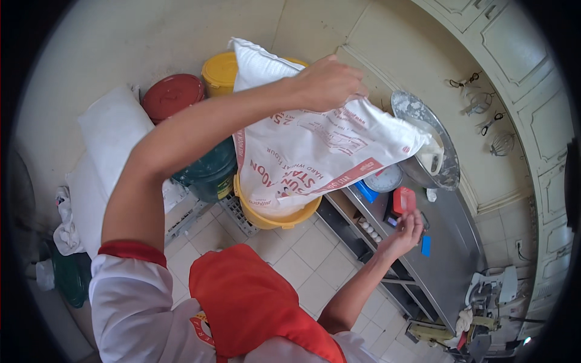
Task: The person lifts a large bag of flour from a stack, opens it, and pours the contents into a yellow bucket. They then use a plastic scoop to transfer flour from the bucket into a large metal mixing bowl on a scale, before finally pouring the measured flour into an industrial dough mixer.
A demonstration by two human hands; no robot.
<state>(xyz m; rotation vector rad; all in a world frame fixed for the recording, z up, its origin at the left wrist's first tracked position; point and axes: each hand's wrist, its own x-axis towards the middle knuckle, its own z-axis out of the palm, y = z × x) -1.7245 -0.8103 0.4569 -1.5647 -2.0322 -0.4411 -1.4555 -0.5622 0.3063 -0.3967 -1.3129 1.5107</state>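
My left hand (331,85) is closed on the upper part of a white flour sack (315,136) with red print. The sack is tilted, its lower end inside the rim of a yellow bucket (247,212). White flour (279,210) shows at that end. My left arm crosses in front of the sack. Away to the right, my right hand (400,236) is raised over the metal counter, its fingers loosely bent and apart. No object shows in it. Just beyond its fingertips is a red container (404,199).
The metal counter (445,242) carries a large flour-dusted bowl (448,151), a round scale (384,179) and a blue item (426,246). Eggs (367,228) sit near its edge. Lidded red (172,97), yellow (219,71) and green (212,172) tubs stand left. Whisks (502,144) hang on the wall.
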